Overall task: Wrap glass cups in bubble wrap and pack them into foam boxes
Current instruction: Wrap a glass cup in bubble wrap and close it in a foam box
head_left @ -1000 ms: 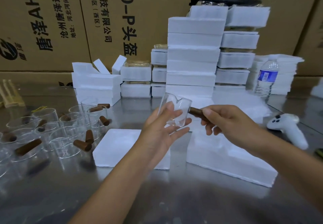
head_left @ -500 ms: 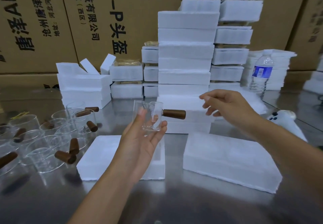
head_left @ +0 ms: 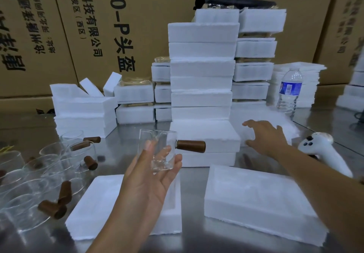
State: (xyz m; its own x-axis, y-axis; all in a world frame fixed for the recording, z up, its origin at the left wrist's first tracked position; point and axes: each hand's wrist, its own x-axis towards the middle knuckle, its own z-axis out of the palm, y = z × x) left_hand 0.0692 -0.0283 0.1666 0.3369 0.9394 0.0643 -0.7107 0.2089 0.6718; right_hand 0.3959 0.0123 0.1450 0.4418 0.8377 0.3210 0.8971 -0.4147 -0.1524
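Many bare cups (head_left: pixel 49 166) are sitting on the left side of the shiny table (head_left: pixel 197 241), and none of them is wearing any wrap, so I am guessing most of the job is waiting to be done. Through the head camera I am seeing my left hand (head_left: pixel 151 179) holding up one glass cup (head_left: pixel 159 150), thumb on one side and fingers on the other, with its brown handle (head_left: pixel 191 146) pointing right. This cup is bare too. It is hanging over an open foam box (head_left: pixel 92 209) lying near me, and nothing is showing in the part of the box I can see. A second foam piece (head_left: pixel 256 197) is lying just beside it on the right; I cannot tell if it is a lid or a box. My right hand (head_left: pixel 266 136) is reaching out with fingers spread, gripping nothing, over a flat white pile (head_left: pixel 275 118) by the tall stack of foam boxes (head_left: pixel 202 75). I am thinking that pile is the wrap, but it is too blurry to be sure. I am judging that wrapping this cup is coming next, then packing it.
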